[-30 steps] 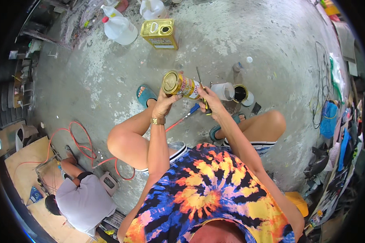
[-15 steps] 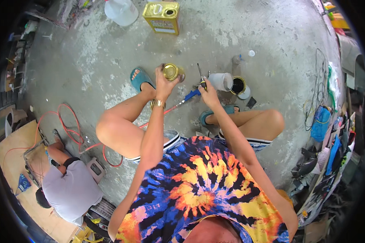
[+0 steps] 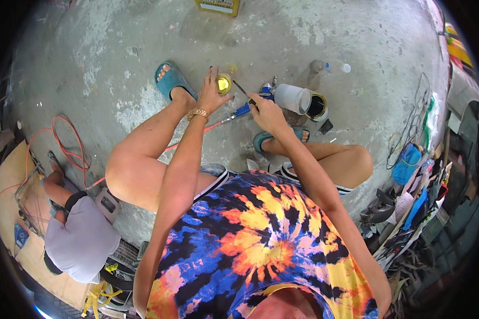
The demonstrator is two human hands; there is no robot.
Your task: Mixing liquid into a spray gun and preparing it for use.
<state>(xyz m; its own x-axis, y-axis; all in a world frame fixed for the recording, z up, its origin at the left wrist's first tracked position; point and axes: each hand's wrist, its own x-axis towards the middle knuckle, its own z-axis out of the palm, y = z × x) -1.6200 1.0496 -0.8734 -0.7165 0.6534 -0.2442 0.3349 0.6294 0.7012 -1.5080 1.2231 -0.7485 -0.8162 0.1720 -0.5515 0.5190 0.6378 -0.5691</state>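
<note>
My left hand [image 3: 212, 93] rests with fingers spread on a small round tin [image 3: 224, 83] with a yellow inside, which stands on the concrete floor [image 3: 117, 80] beside my teal sandal [image 3: 171, 81]. My right hand [image 3: 266, 112] grips a thin dark stick [image 3: 241, 89] that points up toward the tin. A blue spray gun with a white cup [image 3: 282, 98] lies just past my right hand, beside an open black can [image 3: 317, 106]. A red hose [image 3: 69, 154] runs off from it to the left.
A yellow square can [image 3: 218, 5] stands at the top edge. A clear plastic bottle [image 3: 324, 68] lies near the white cup. Another person in a grey shirt [image 3: 80, 239] crouches at lower left by a wooden board. Clutter of tools and rags [image 3: 410, 175] lines the right side.
My left hand has lowered the tin from in front of me down to the floor. My right hand with the stick came down beside it.
</note>
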